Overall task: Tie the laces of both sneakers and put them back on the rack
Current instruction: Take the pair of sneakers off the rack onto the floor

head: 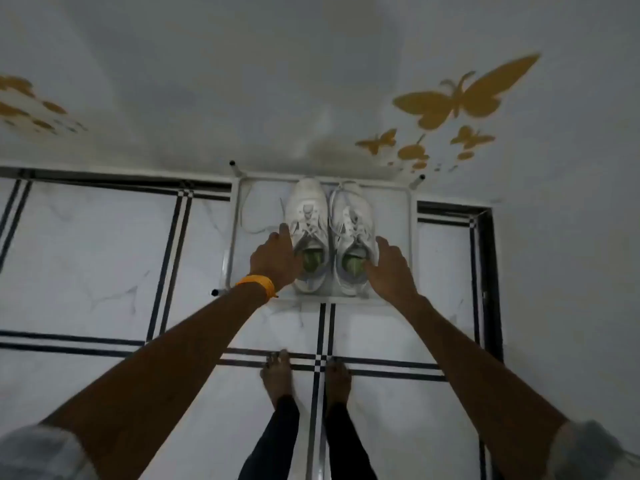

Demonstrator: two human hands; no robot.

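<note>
Sneakers: left sneaker (309, 233) and right sneaker (353, 237) sit side by side on the rack (408, 244), toes toward the wall (277, 81).
Laces: loose; one lace (251, 216) trails across the rack top.
Left hand (275, 259): fingers spread, at the left sneaker's outer side, gripping nothing.
Right hand (389, 266): fingers spread, at the right sneaker's outer side, gripping nothing.
Wrist: orange band (258, 284) on the left.
Floor (104, 254): white tiles, bare feet (277, 375) below.

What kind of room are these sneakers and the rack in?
Probably a home hallway or entry corner. A low white shoe rack stands against a pale wall with gold butterfly decals, on a white marble-look tiled floor with black border lines; the person's feet are bare.
</note>
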